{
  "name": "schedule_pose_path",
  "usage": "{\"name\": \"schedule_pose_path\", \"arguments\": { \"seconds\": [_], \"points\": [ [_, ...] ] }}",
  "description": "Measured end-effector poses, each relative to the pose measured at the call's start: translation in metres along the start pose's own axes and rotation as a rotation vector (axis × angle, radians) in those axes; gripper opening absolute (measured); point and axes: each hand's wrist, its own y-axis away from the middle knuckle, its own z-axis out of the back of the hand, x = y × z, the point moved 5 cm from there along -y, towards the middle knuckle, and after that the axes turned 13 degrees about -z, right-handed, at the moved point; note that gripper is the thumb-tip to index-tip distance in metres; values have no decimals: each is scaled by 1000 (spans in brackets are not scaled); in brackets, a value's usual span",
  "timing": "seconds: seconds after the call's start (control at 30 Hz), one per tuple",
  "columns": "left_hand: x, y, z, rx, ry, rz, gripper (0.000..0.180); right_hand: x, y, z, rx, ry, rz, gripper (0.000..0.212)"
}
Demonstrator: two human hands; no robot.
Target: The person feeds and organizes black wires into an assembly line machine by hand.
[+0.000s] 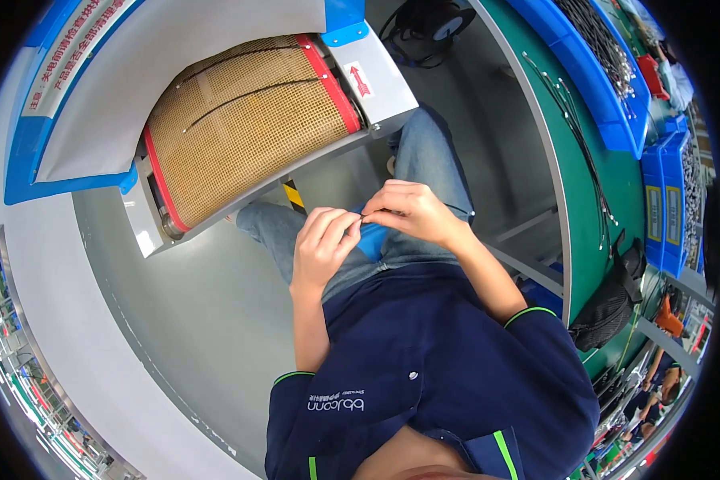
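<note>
My left hand (322,246) and my right hand (418,211) meet above my lap, fingertips pinched close together. A thin black cable (459,210) runs through them; its far part sticks out beyond my right hand and ends in a small tip. The piece between the fingertips is mostly hidden. Ahead to the left, black cables (254,95) lie spaced apart on the brown mesh belt (236,140) of a conveyor, with light connectors at their right ends.
The conveyor's hood (176,40) arches over the belt. On my right stands a green-topped table (572,200) with a bundle of black cables (580,144), a black bag (612,300) and blue bins (616,120) of cables and small parts. A cable reel (440,24) sits beyond my knees.
</note>
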Motion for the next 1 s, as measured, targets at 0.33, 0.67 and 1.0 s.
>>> {"name": "schedule_pose_path", "arguments": {
  "seconds": [0.33,0.67,1.0],
  "points": [
    [10,3,2,-53,-36,-6,21,-12,-2,11,-13,-7,-90,9],
    [27,11,13,-53,-143,104,20,-21,5,45,8,95,-192,15],
    [16,-2,-2,-8,-101,121,20,-20,7,41,-3,87,-143,14]
  ]
}}
